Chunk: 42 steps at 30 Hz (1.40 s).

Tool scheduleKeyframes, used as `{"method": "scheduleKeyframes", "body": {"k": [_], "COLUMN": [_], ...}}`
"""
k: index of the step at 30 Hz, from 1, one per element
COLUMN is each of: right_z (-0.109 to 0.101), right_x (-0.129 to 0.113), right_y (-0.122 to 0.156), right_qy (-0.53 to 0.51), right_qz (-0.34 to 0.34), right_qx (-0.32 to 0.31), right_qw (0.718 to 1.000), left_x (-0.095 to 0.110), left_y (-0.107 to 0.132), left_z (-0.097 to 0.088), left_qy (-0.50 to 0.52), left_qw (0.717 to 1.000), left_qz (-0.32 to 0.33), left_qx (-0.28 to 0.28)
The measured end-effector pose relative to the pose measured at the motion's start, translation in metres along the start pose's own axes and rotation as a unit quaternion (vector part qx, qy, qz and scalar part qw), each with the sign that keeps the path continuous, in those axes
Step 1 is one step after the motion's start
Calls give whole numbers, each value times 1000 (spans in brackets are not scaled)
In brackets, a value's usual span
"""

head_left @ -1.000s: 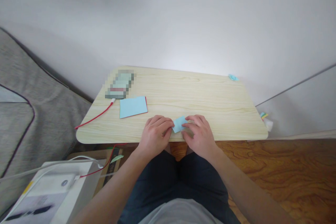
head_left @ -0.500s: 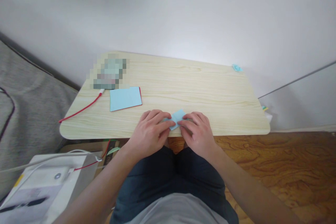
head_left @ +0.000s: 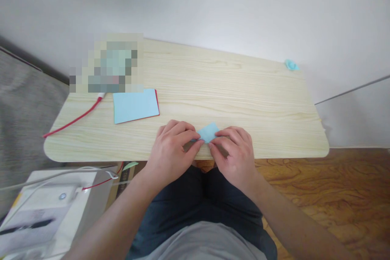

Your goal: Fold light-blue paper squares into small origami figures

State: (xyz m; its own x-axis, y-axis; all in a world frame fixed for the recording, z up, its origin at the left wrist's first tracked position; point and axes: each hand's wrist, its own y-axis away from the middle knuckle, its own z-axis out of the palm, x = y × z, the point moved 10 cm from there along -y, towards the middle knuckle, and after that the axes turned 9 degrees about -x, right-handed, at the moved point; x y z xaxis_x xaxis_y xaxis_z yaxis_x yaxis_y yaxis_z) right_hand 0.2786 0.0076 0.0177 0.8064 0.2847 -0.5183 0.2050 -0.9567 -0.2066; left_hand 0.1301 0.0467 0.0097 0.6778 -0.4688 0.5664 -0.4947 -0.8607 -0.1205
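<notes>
We see that the left hand (head_left: 173, 148) pinches the small blue paper (head_left: 209, 133) at its left end, with thumb and fingers, and the right hand (head_left: 235, 151) grasps its right side. This paper is near the front edge of the pale surface (head_left: 213, 85), between both hands. Farther left we find the larger blue sheet (head_left: 136, 105), red along one edge, and the red cable (head_left: 76, 120)
</notes>
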Motion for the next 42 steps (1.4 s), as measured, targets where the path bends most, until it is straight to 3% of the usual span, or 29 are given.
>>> {"method": "scheduleKeyframes", "body": {"k": [12,42], "right_z": [2,3], "right_x": [1,1], "right_y": [0,0], "right_qy": [-17,-13], "right_qz": [58,66], "right_qx": [37,54], "right_qw": [997,996], "left_x": [-5,-6], "left_y": [-5,-7], "left_z": [1,1], "left_qy": [22,8], "left_qw": [999,999], "left_qz": [-27,-45], "left_qx": [3,10]}}
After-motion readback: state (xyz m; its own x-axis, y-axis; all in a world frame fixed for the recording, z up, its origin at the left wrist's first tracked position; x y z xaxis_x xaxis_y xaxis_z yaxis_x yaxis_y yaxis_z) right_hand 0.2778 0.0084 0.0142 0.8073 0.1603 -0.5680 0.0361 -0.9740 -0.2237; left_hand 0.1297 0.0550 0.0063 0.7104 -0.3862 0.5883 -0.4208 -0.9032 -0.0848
